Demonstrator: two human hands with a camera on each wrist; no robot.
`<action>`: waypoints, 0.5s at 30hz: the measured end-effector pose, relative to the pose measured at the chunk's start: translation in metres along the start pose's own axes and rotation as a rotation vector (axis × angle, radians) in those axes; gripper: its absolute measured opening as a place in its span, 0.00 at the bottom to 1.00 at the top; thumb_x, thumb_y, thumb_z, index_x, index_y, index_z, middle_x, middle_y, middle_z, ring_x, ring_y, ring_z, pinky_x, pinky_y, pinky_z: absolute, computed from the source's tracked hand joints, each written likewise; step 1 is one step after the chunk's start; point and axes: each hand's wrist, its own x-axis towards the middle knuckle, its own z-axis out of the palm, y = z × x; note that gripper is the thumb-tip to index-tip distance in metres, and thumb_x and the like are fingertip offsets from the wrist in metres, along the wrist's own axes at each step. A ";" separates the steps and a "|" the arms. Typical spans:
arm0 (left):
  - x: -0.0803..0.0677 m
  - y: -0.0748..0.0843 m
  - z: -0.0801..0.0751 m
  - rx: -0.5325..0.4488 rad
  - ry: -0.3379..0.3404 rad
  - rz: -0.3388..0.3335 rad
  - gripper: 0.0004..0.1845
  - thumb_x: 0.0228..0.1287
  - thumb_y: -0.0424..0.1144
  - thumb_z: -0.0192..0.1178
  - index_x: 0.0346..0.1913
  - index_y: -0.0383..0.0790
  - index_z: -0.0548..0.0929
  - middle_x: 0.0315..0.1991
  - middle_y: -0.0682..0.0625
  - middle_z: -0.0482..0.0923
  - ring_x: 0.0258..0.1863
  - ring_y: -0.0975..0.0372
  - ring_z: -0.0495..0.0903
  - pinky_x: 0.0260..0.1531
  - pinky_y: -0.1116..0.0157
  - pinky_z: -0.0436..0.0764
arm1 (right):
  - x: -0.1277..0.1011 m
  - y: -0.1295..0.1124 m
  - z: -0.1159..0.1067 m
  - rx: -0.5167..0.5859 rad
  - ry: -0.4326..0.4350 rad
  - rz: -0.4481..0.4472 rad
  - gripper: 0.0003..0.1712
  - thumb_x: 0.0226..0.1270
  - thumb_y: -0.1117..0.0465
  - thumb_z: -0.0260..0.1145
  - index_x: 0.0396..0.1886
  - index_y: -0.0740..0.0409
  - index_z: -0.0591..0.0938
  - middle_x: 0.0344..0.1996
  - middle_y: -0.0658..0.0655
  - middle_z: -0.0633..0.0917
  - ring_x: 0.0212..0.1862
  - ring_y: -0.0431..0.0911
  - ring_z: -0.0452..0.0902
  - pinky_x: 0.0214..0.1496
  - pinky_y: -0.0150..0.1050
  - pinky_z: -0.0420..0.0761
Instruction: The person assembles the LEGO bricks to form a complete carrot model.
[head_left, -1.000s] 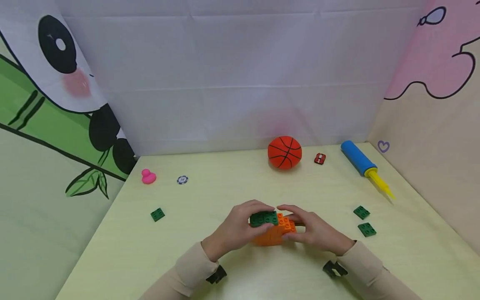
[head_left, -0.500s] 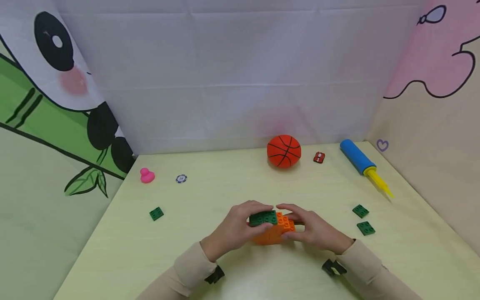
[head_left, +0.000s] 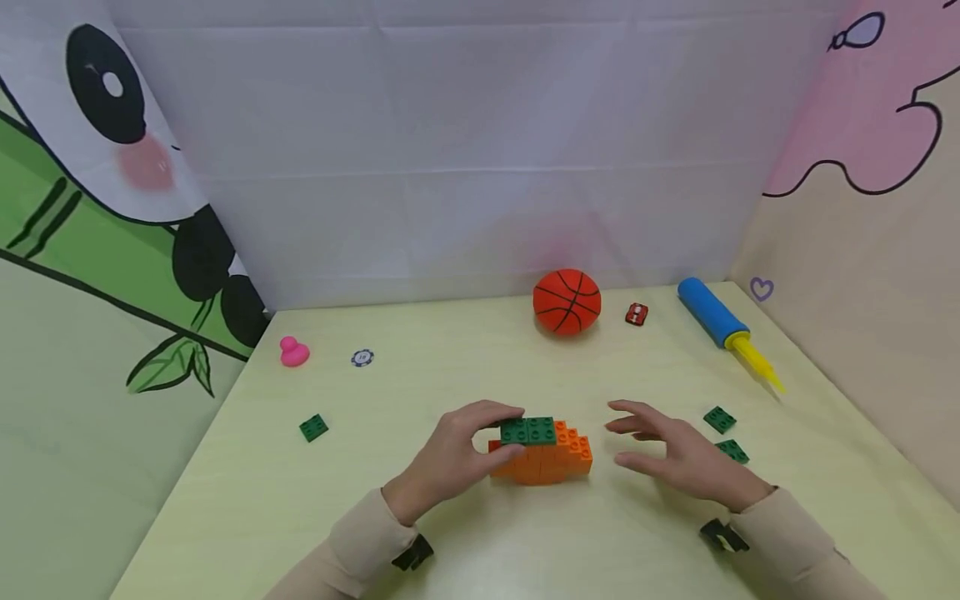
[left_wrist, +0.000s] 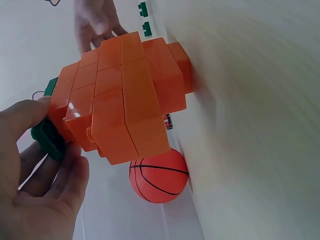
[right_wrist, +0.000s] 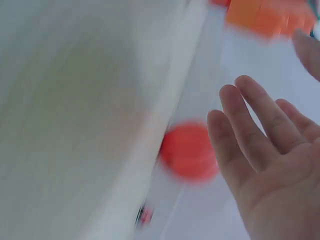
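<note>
A stepped build of orange toy bricks (head_left: 543, 467) stands on the table in front of me, topped by green toy bricks (head_left: 528, 431). My left hand (head_left: 453, 458) holds the green top at its left end, thumb in front and fingers behind. In the left wrist view, thumb and fingers close round the green brick (left_wrist: 49, 140), and the orange bricks (left_wrist: 115, 90) fill the middle. Apart from the build, to its right, my right hand (head_left: 686, 458) is in the air with fingers spread and nothing in them. The right wrist view is blurred but shows that bare palm (right_wrist: 275, 170).
Loose green bricks lie right (head_left: 720, 419) and left (head_left: 313, 427). Farther back are a small basketball (head_left: 567, 302), a red toy car (head_left: 637, 314), a blue and yellow pump-like toy (head_left: 712, 315), a pink duck (head_left: 294, 352) and a poker chip (head_left: 362, 357).
My right hand has let go of the orange bricks and moved right, its fingers opening. My left hand has shifted slightly left while still holding the green top.
</note>
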 end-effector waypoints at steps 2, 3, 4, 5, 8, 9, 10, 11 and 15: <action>-0.001 -0.001 0.000 0.004 0.007 0.014 0.22 0.63 0.46 0.69 0.59 0.45 0.82 0.55 0.55 0.82 0.52 0.66 0.80 0.52 0.60 0.83 | -0.016 0.016 -0.016 -0.082 0.051 0.003 0.37 0.70 0.46 0.66 0.74 0.45 0.64 0.60 0.53 0.82 0.60 0.59 0.77 0.59 0.61 0.76; -0.002 -0.002 0.000 0.005 0.011 0.019 0.22 0.63 0.46 0.69 0.59 0.46 0.82 0.55 0.56 0.82 0.52 0.66 0.80 0.52 0.61 0.83 | -0.024 0.024 -0.024 -0.129 0.073 0.006 0.36 0.70 0.46 0.66 0.73 0.46 0.65 0.59 0.53 0.82 0.60 0.59 0.77 0.58 0.58 0.78; -0.002 -0.003 0.000 0.006 0.016 0.026 0.22 0.63 0.46 0.69 0.59 0.46 0.82 0.55 0.56 0.82 0.52 0.66 0.80 0.52 0.62 0.83 | -0.032 0.031 -0.032 -0.176 0.094 0.010 0.36 0.69 0.47 0.67 0.73 0.48 0.66 0.58 0.53 0.83 0.59 0.58 0.78 0.56 0.56 0.79; -0.002 -0.003 0.001 0.004 0.021 0.032 0.22 0.64 0.47 0.69 0.59 0.46 0.82 0.55 0.56 0.82 0.52 0.66 0.80 0.52 0.62 0.83 | -0.039 0.038 -0.039 -0.221 0.110 0.016 0.36 0.69 0.48 0.67 0.72 0.49 0.67 0.57 0.53 0.83 0.58 0.57 0.78 0.55 0.54 0.80; -0.003 -0.006 0.001 -0.006 0.032 0.046 0.22 0.64 0.48 0.68 0.59 0.46 0.82 0.54 0.55 0.83 0.52 0.65 0.81 0.52 0.61 0.83 | -0.057 0.053 -0.056 -0.325 0.124 0.037 0.35 0.66 0.50 0.71 0.69 0.52 0.70 0.55 0.50 0.85 0.57 0.56 0.79 0.53 0.49 0.81; -0.003 -0.007 0.001 -0.010 0.033 0.050 0.22 0.65 0.49 0.67 0.59 0.46 0.82 0.54 0.55 0.83 0.51 0.65 0.81 0.51 0.61 0.83 | -0.061 0.057 -0.060 -0.339 0.117 0.048 0.35 0.65 0.51 0.72 0.68 0.53 0.71 0.54 0.50 0.85 0.57 0.57 0.79 0.53 0.50 0.81; -0.003 -0.007 0.000 -0.013 0.034 0.051 0.22 0.65 0.49 0.67 0.59 0.46 0.82 0.54 0.55 0.83 0.51 0.65 0.81 0.51 0.61 0.83 | -0.064 0.061 -0.062 -0.341 0.106 0.062 0.35 0.64 0.52 0.73 0.68 0.53 0.72 0.54 0.51 0.85 0.57 0.58 0.78 0.53 0.52 0.81; -0.003 -0.008 0.000 -0.015 0.034 0.050 0.22 0.65 0.49 0.67 0.59 0.46 0.82 0.54 0.56 0.82 0.51 0.65 0.81 0.51 0.62 0.83 | -0.066 0.064 -0.063 -0.340 0.090 0.080 0.34 0.63 0.52 0.73 0.67 0.54 0.73 0.55 0.52 0.84 0.57 0.59 0.77 0.54 0.54 0.80; -0.003 -0.009 0.000 -0.022 0.036 0.049 0.22 0.65 0.48 0.68 0.59 0.46 0.82 0.54 0.55 0.83 0.51 0.65 0.81 0.51 0.64 0.83 | -0.069 0.072 -0.064 -0.322 0.058 0.121 0.31 0.62 0.59 0.73 0.64 0.56 0.76 0.55 0.57 0.84 0.56 0.61 0.77 0.53 0.58 0.81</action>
